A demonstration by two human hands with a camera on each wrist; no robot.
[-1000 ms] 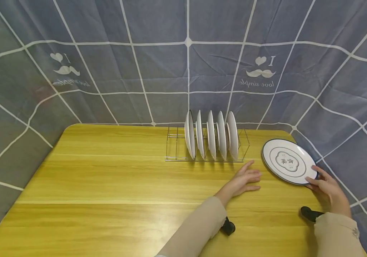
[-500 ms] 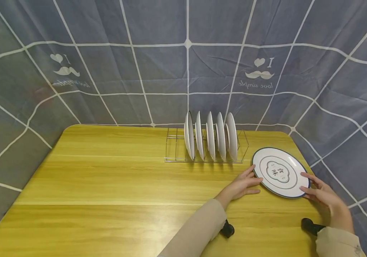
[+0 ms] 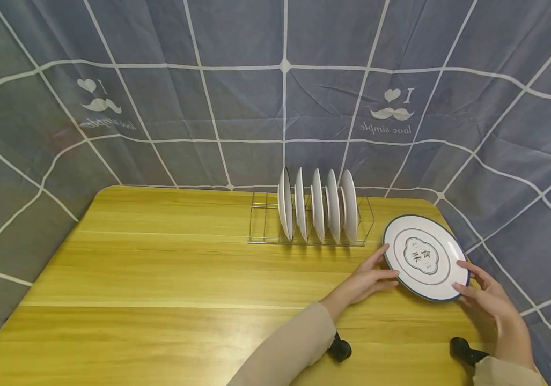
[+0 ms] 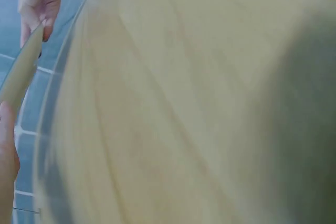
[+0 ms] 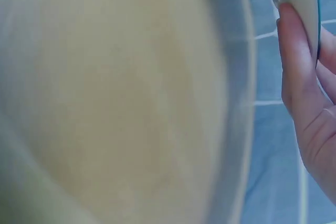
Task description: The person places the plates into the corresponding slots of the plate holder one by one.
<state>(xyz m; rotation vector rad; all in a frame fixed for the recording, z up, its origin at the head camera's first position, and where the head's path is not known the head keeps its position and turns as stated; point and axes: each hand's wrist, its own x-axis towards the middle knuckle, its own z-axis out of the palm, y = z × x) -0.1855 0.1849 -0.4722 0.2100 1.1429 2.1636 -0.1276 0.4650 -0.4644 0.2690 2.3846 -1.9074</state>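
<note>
A white plate [image 3: 410,228] with a dark blue-green rim and printed characters at its centre is held between both hands at the right of the table. My left hand [image 3: 364,281] holds its left rim, one finger reaching along the edge. On the opposite side, my right hand [image 3: 490,295] pinches the rim, with fingertips on the upper face. Seen edge-on in the left wrist view, the plate [image 4: 23,72] is raised off the tabletop. From the right wrist view, one digit of the right hand [image 5: 310,93] presses the plate's underside.
A wire dish rack [image 3: 261,238] stands near the table's back edge, left of the hands. Several white plates [image 3: 317,206] stand upright in it. Grey curtains [image 3: 159,102] with white grid lines enclose the wooden table [image 3: 135,279] behind and at the sides.
The right hand has drawn the plate left and toward the person from the right edge. The left hand, apart from it at first, has taken hold of its left rim.
</note>
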